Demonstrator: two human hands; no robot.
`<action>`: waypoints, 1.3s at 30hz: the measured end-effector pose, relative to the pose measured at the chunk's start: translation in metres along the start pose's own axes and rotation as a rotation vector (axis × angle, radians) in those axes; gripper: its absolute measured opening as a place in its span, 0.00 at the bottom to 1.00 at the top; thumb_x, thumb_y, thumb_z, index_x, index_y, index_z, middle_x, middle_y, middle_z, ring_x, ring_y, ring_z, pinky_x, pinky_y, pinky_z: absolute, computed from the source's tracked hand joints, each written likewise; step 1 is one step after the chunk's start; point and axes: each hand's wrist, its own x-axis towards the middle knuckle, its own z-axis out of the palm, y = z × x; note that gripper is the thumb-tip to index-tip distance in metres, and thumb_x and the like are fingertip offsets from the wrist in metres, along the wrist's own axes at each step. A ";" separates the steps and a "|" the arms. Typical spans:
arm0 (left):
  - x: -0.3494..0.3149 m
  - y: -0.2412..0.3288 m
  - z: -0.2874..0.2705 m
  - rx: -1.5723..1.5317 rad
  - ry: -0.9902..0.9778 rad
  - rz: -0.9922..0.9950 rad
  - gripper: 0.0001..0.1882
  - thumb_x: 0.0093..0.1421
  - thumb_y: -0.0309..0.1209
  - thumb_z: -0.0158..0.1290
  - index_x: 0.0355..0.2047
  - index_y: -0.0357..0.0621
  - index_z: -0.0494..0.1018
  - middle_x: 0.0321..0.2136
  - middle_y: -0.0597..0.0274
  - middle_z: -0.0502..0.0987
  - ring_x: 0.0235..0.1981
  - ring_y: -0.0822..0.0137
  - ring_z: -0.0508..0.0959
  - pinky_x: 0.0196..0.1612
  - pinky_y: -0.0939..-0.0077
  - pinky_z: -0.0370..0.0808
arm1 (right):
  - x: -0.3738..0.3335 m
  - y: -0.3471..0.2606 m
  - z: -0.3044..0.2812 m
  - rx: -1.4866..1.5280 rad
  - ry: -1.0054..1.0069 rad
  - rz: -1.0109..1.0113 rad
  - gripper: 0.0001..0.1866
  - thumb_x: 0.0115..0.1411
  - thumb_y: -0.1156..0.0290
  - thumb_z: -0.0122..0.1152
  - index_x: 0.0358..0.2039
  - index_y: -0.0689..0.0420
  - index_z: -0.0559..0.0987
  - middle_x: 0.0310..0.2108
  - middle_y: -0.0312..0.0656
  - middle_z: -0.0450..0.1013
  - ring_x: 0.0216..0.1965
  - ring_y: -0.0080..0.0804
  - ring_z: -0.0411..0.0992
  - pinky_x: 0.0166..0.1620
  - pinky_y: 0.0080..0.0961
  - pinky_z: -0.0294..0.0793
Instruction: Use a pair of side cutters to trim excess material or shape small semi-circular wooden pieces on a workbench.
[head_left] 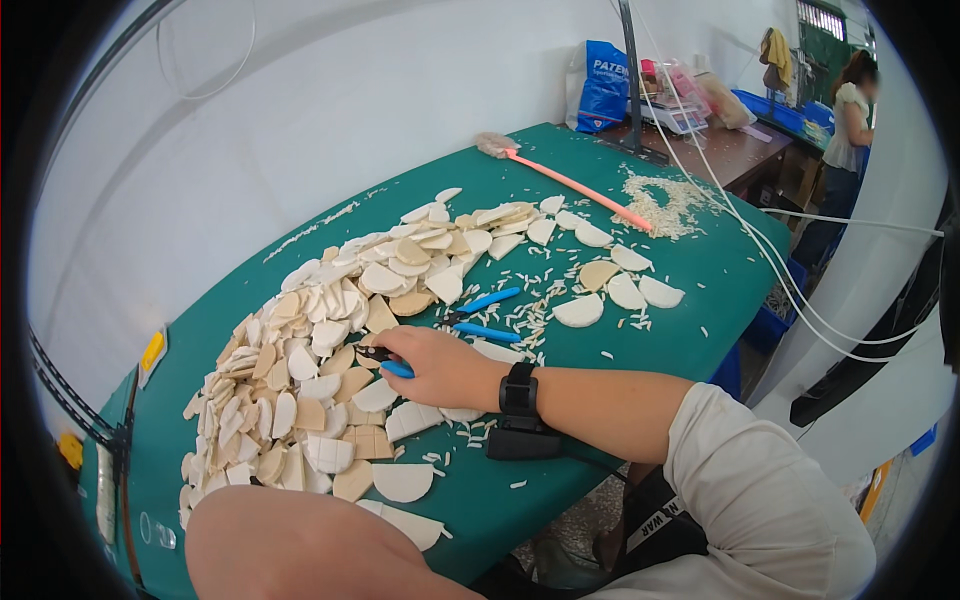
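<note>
My right hand [435,365] is closed round a pair of blue-handled nippers [397,369], their dark jaws pointing left over the pile. That pile [320,335] is made of white and tan foam-like pieces, many half-round and some scored with lines. A second blue-handled cutting tool [485,331] lies with its handles spread on the table just beyond my right hand. A bare, rounded part of my left arm [300,545] fills the lower left and covers the near end of the pile. My left hand itself does not show.
Small white offcuts [535,310] are strewn across the green table [690,330]. A duster [580,187] with an orange handle lies at the back, by a heap of offcuts [665,205]. White cables [750,230] hang at the right. Another person [848,130] stands far right.
</note>
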 end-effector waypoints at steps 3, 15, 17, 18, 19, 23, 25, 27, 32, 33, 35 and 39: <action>-0.001 -0.001 -0.001 0.016 -0.013 -0.004 0.12 0.63 0.25 0.53 0.25 0.28 0.76 0.20 0.52 0.75 0.13 0.67 0.71 0.13 0.76 0.63 | 0.000 0.001 0.000 -0.012 -0.002 -0.007 0.17 0.59 0.68 0.59 0.48 0.59 0.73 0.40 0.51 0.75 0.43 0.52 0.74 0.44 0.43 0.74; -0.004 0.003 -0.008 0.115 -0.047 -0.010 0.12 0.62 0.25 0.53 0.24 0.29 0.75 0.19 0.55 0.73 0.12 0.68 0.68 0.12 0.76 0.60 | 0.001 -0.007 -0.004 -0.021 -0.030 0.022 0.17 0.61 0.66 0.58 0.48 0.60 0.74 0.41 0.52 0.75 0.44 0.52 0.74 0.46 0.42 0.74; -0.004 0.004 -0.008 0.120 -0.049 -0.010 0.12 0.63 0.25 0.53 0.25 0.29 0.75 0.19 0.55 0.73 0.12 0.68 0.68 0.13 0.76 0.60 | 0.000 -0.006 -0.004 -0.013 -0.023 0.027 0.17 0.62 0.66 0.58 0.49 0.60 0.74 0.42 0.52 0.75 0.44 0.52 0.74 0.47 0.42 0.74; -0.004 0.004 -0.008 0.124 -0.053 -0.012 0.12 0.63 0.25 0.53 0.25 0.29 0.76 0.19 0.55 0.73 0.12 0.68 0.69 0.13 0.76 0.60 | -0.001 -0.006 -0.005 -0.014 -0.024 0.026 0.17 0.62 0.66 0.58 0.49 0.60 0.74 0.42 0.52 0.75 0.44 0.52 0.74 0.47 0.42 0.74; -0.004 0.003 -0.008 0.125 -0.052 -0.012 0.12 0.63 0.25 0.53 0.25 0.29 0.76 0.19 0.55 0.73 0.12 0.68 0.69 0.13 0.76 0.60 | 0.000 -0.007 -0.006 -0.020 -0.034 0.035 0.17 0.61 0.66 0.58 0.49 0.60 0.74 0.42 0.52 0.75 0.45 0.52 0.74 0.47 0.42 0.74; -0.007 0.000 -0.007 0.126 -0.021 0.008 0.12 0.63 0.25 0.52 0.25 0.29 0.75 0.19 0.55 0.72 0.13 0.67 0.69 0.13 0.75 0.61 | -0.001 -0.006 -0.007 -0.058 -0.080 0.051 0.19 0.64 0.67 0.59 0.53 0.61 0.72 0.43 0.49 0.74 0.45 0.44 0.75 0.48 0.36 0.74; -0.008 0.000 -0.007 0.156 -0.036 0.027 0.11 0.62 0.24 0.52 0.24 0.29 0.75 0.19 0.56 0.72 0.13 0.67 0.69 0.13 0.75 0.61 | 0.000 -0.007 -0.007 -0.054 -0.085 0.055 0.19 0.64 0.67 0.59 0.53 0.61 0.72 0.43 0.49 0.74 0.45 0.45 0.75 0.48 0.37 0.74; -0.008 0.002 -0.007 0.187 -0.045 0.048 0.10 0.61 0.24 0.51 0.24 0.29 0.75 0.19 0.57 0.71 0.13 0.67 0.69 0.13 0.75 0.61 | 0.000 -0.010 -0.008 -0.053 -0.097 0.060 0.19 0.63 0.67 0.59 0.53 0.62 0.72 0.44 0.50 0.74 0.45 0.46 0.74 0.48 0.37 0.74; -0.008 0.001 -0.008 0.276 -0.078 0.103 0.08 0.58 0.21 0.51 0.24 0.29 0.75 0.19 0.58 0.70 0.13 0.67 0.69 0.13 0.74 0.61 | 0.002 -0.010 -0.006 -0.056 -0.079 0.053 0.19 0.63 0.67 0.59 0.51 0.63 0.72 0.44 0.51 0.74 0.45 0.49 0.74 0.48 0.38 0.74; -0.008 0.000 -0.008 0.295 -0.091 0.114 0.08 0.57 0.21 0.51 0.23 0.29 0.75 0.18 0.58 0.70 0.13 0.67 0.69 0.13 0.74 0.61 | 0.002 -0.010 -0.006 -0.061 -0.081 0.052 0.19 0.63 0.67 0.59 0.51 0.63 0.72 0.44 0.51 0.74 0.45 0.49 0.74 0.48 0.38 0.74; -0.012 -0.010 -0.008 0.224 -0.146 0.154 0.08 0.58 0.21 0.51 0.23 0.29 0.75 0.18 0.58 0.69 0.13 0.67 0.69 0.13 0.74 0.61 | 0.002 -0.011 -0.005 -0.056 -0.087 0.073 0.18 0.63 0.67 0.59 0.51 0.63 0.73 0.44 0.51 0.74 0.45 0.49 0.74 0.48 0.38 0.74; -0.010 -0.012 0.000 0.109 -0.069 0.171 0.09 0.60 0.23 0.52 0.24 0.28 0.75 0.19 0.56 0.70 0.13 0.67 0.69 0.13 0.75 0.62 | 0.000 -0.011 -0.008 -0.063 -0.085 0.063 0.18 0.63 0.67 0.59 0.51 0.63 0.73 0.44 0.51 0.74 0.45 0.48 0.74 0.48 0.38 0.74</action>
